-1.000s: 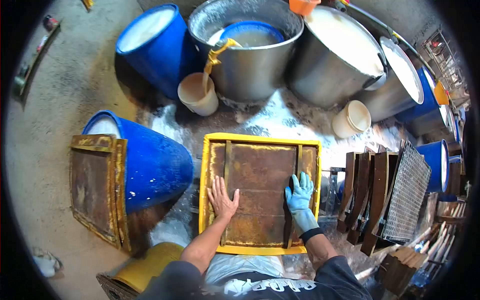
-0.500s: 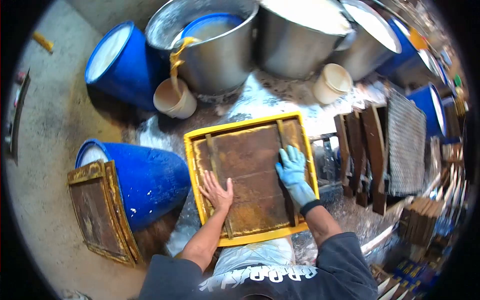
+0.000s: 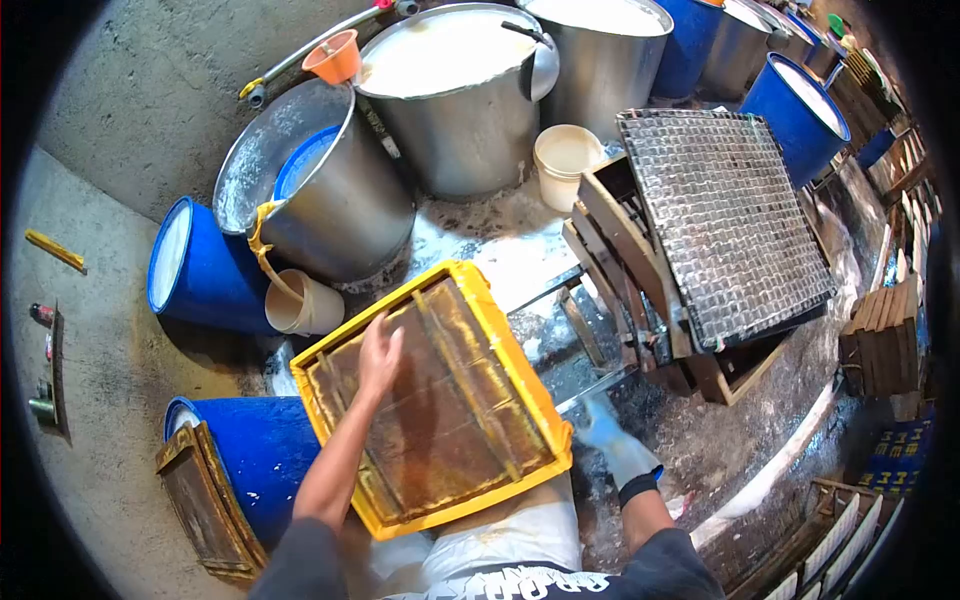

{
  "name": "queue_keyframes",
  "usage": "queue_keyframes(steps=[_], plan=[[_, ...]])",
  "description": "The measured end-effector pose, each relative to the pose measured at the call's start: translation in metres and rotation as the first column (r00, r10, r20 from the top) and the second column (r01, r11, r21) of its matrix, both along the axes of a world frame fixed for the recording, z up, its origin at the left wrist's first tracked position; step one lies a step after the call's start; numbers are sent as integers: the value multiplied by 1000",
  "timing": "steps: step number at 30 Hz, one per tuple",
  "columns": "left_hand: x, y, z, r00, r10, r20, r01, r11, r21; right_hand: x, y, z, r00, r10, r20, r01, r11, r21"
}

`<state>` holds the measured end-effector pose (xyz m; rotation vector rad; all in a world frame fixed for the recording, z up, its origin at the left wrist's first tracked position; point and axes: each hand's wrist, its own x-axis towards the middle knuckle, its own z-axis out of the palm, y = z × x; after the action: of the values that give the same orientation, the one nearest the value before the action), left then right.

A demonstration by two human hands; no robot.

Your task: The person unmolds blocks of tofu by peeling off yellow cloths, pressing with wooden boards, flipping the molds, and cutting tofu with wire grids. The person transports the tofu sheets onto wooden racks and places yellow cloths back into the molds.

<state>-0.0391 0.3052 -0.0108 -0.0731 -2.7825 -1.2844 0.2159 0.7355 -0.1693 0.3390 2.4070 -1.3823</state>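
Head view is showing my open left hand (image 3: 379, 362) hovering over or touching the brown board (image 3: 425, 425) inside the yellow tray (image 3: 515, 362) by the lap (image 3: 510, 535), while my gloved right hand (image 3: 614, 442), grip unclear, is reaching just outside its lower-right corner.

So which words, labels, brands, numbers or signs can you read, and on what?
None reads clearly.
Dark shirt: white stylised lettering, cut off at the picture's bottom edge, unreadable.
Blue item at lower right: yellow, letter-like marks, too small and blurred to read.
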Motion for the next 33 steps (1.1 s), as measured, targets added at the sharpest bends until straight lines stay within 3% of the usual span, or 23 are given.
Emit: queue_keyframes(steps=[3,5,7,8,11,13,14,17,18,19,20,21,22,23,24,25,26,27,28,29,30,31,33], plan=[[-70,121,-10,972,-234,-12,227,953,-199,6,-12,-27,962,208,-177,-231,966,-120],[-98,169,-46,825,-529,-199,318,725,-610,1,-12,-46,958,156,-240,-202,962,-184],[-106,192,-108,819,-559,-130,195,484,-853,-4,-10,-48,984,119,130,-94,978,-184],[-107,211,-112,815,-562,-138,193,489,-851,-3,-8,-43,995,87,-49,-92,989,-116],[-110,248,-123,928,-188,322,353,162,-922,19,-20,-66,973,-227,49,223,850,-477],[-136,242,-122,871,-102,480,487,298,-821,23,-12,-51,936,-295,194,352,740,-573],[-149,235,-115,914,-139,381,404,376,-834,27,-10,-40,879,-328,347,478,608,-634],[-197,211,-88,997,-3,83,55,776,-628,43,5,3,818,-287,499,571,512,-642],[-216,194,-81,996,30,-84,-66,882,-467,48,4,15,818,-271,507,565,547,-618],[-231,171,-65,984,174,-19,-175,970,-170,56,4,26,820,-270,505,562,551,-617],[-233,144,-42,958,285,33,-285,958,-1,64,0,36,824,-249,509,557,523,-645],[-233,108,-50,908,414,72,-396,787,472,71,-7,48,828,-224,515,552,492,-673],[-207,80,-28,894,414,170,-417,634,651,79,-18,58,815,-164,556,556,491,-671],[-186,57,-15,748,591,302,-632,496,595,86,-32,67,799,-104,592,559,493,-667],[-180,-22,-82,820,460,340,-538,417,733,92,-50,73,842,-34,539,457,576,-678],[-129,-33,-61,768,413,489,-638,425,642,94,-70,80,872,40,487,348,650,-676],[-105,-76,-100,718,474,509,-694,447,564,87,-91,90,874,41,484,341,659,-671],[-61,-53,-69,587,671,453,-783,328,529,79,-113,100,942,107,318,148,719,-679],[-25,-109,-108,674,687,271,-724,543,425,74,-126,109,969,193,152,-48,756,-652],[9,-157,-138,735,674,75,-666,696,269,57,-129,120,975,214,56,-172,892,-418],[51,-159,-107,751,660,-18,-656,742,-134,27,-132,135,964,263,-38,-265,953,-143],[97,-159,-73,761,636,-125,-599,615,-514,-5,-130,150,965,122,-232,-131,991,-24],[166,-170,-49,714,687,-139,-623,531,-575,-54,-125,138,892,-74,-446,148,980,133]])
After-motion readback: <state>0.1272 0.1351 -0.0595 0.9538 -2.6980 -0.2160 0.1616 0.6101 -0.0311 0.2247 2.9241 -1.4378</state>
